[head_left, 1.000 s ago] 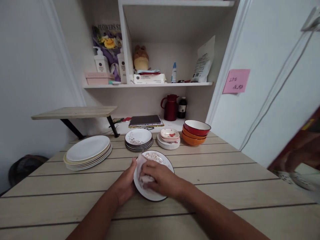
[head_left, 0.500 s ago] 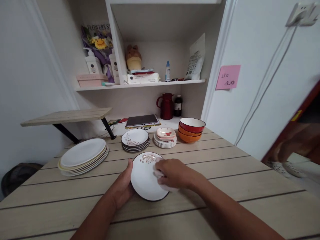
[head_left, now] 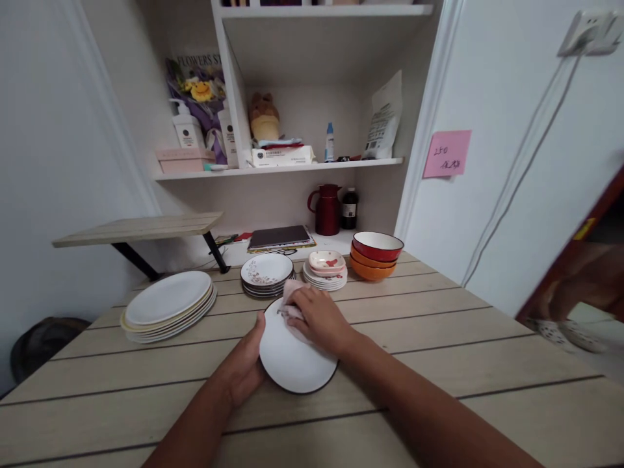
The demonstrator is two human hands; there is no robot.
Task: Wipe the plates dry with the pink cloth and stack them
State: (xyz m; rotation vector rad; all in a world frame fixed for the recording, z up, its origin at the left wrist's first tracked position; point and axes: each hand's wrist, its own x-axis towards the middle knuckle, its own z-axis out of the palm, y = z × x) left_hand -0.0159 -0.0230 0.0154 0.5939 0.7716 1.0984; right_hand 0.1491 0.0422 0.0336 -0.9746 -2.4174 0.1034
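Observation:
A white plate (head_left: 297,364) with a dark rim is tilted up over the table, gripped at its left edge by my left hand (head_left: 247,364), thumb on the rim and fingers behind. My right hand (head_left: 319,316) presses a pale pinkish cloth (head_left: 292,289) onto the plate's upper part, covering most of its brown floral pattern. Just behind stands a stack of dark-rimmed floral plates (head_left: 267,270). Small white dishes (head_left: 325,281) are piled to its right, a red-patterned square dish (head_left: 327,261) on top.
Large oval plates (head_left: 168,299) are stacked at the left, near a raised wooden shelf (head_left: 141,227). Red and orange bowls (head_left: 374,253) stand nested at the right. Behind are a closed laptop (head_left: 279,236), a red jug (head_left: 327,211) and a dark bottle (head_left: 349,209).
My right hand has moved the cloth up and left across the plate, over the floral pattern. My left hand still holds the plate's left edge. The view has shifted slightly.

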